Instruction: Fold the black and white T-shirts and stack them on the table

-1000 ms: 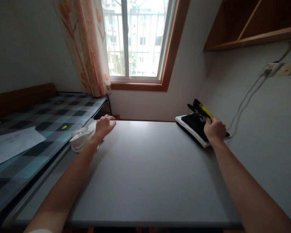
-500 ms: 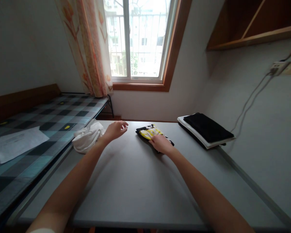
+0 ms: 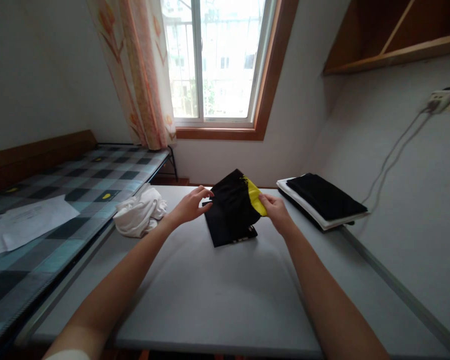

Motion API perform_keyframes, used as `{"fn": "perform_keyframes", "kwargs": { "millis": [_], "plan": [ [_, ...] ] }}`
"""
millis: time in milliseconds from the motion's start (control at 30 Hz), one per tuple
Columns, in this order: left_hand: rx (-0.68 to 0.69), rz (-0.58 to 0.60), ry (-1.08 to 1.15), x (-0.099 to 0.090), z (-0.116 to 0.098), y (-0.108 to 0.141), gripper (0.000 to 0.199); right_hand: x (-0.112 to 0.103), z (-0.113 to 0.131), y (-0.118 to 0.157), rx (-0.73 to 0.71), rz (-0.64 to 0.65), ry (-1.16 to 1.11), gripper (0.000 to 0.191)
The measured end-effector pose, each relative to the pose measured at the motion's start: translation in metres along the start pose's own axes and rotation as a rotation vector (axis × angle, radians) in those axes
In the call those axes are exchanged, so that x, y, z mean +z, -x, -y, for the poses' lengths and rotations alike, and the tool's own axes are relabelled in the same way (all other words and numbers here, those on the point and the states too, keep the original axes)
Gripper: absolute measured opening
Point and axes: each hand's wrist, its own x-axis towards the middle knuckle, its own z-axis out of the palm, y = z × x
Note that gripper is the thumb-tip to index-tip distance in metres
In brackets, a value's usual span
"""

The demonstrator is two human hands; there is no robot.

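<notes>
A black cloth garment with a yellow patch at its right end is partly unfolded over the middle of the table. Its kind does not show. My right hand pinches the yellow end and holds it raised off the table. The lower black layer, with small white marks along its near edge, rests on the tabletop. At the garment's left edge is my left hand, its thumb and fingers apart; whether it touches the cloth is hard to make out.
A crumpled white cloth lies at the table's left edge. Folded black and white clothes are stacked at the right, by the wall. Left of the grey table stands a bed with a checked cover and papers.
My right hand has lifted the garment's end and moved right, opening the folded bundle so its black side shows. My left hand has come right, up to the cloth's edge.
</notes>
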Motion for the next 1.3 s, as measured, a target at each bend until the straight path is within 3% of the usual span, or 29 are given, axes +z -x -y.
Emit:
{"fn": "perform_keyframes", "kwargs": {
  "millis": [133, 233, 300, 400, 500, 600, 733, 833, 1033, 1167, 1300],
  "plan": [
    [0.051, 0.122, 0.024, 0.014, -0.005, 0.003, 0.025, -0.046, -0.019, -0.009, -0.044, -0.448, 0.405, 0.037],
    [0.090, 0.225, 0.036, 0.028, -0.014, 0.009, 0.030, -0.048, -0.021, -0.003, -0.123, -0.630, 0.723, 0.039],
    [0.130, 0.302, 0.029, 0.037, -0.022, 0.013, 0.033, -0.036, -0.017, 0.003, -0.210, -0.552, 0.847, 0.039],
    [0.189, 0.382, 0.023, 0.046, -0.035, 0.018, 0.036, -0.014, -0.013, 0.012, -0.346, -0.147, 0.901, 0.031],
    [0.230, 0.430, 0.046, 0.051, -0.042, 0.019, 0.031, -0.002, -0.017, 0.019, -0.316, 0.172, 0.990, 0.028],
    [0.216, 0.441, 0.057, 0.052, -0.040, 0.017, 0.019, -0.002, -0.024, 0.023, -0.248, 0.257, 1.116, 0.028],
    [0.163, 0.437, 0.039, 0.047, -0.024, 0.014, 0.009, -0.004, -0.022, 0.027, -0.172, 0.205, 1.228, 0.033],
    [0.011, 0.328, -0.014, 0.035, -0.004, 0.012, 0.010, 0.000, -0.013, 0.028, -0.110, 0.194, 1.319, 0.033],
    [-0.537, -0.179, 0.128, 0.013, 0.045, 0.005, 0.013, 0.010, 0.012, 0.032, -0.031, 0.232, 1.389, 0.028],
    [-0.702, -0.377, 0.183, 0.011, 0.063, 0.005, 0.015, 0.021, 0.026, 0.035, 0.006, 0.344, 1.305, 0.028],
    [-0.781, -0.471, 0.104, 0.012, 0.076, 0.013, 0.012, 0.038, 0.025, 0.038, 0.012, 0.555, 1.109, 0.028]
  ]
}}
